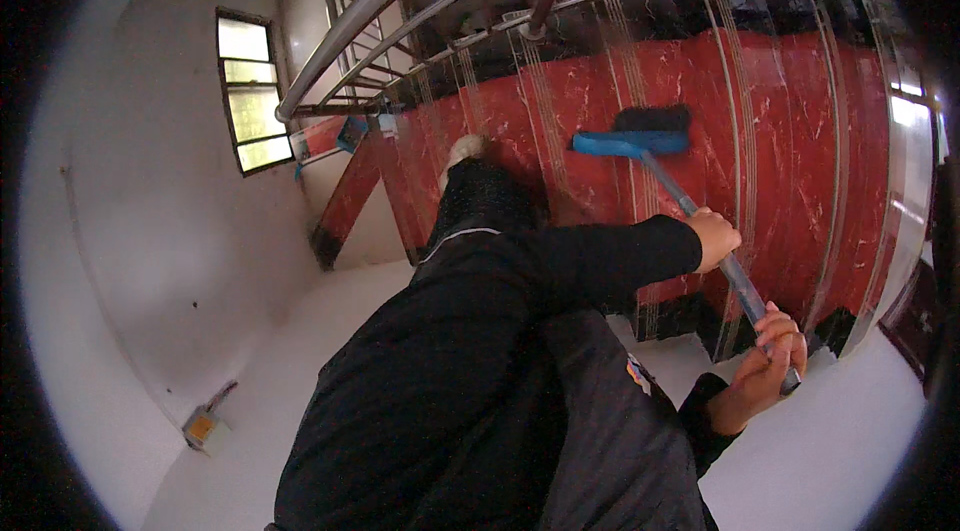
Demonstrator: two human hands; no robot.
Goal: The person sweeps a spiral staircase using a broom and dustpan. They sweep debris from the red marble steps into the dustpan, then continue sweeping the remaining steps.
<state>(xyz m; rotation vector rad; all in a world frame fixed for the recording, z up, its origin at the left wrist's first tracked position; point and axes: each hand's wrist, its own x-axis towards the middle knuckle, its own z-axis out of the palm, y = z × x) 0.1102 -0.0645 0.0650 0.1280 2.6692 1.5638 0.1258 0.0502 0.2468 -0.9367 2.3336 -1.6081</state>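
Note:
My left hand (716, 238) grips the grey handle (671, 186) of a broom partway along its length. Behind it, my right hand (772, 358) is wrapped around the handle near its end. The blue broom head (626, 144) with dark bristles (652, 118) lies over a red stair tread (592, 92), bristles pointing away from me. Red steps with black borders and striped lines across them (742, 103) run under the broom. One light-coloured shoe (466, 148) shows on the steps beyond my dark trouser leg (480, 193).
A stainless steel railing (360, 24) curves along the far side of the stairs. At left is a pale wall (165, 216) with a window (255, 92) and a small box (202, 430) fixed to it. A blue object (351, 133) sits near the railing's foot.

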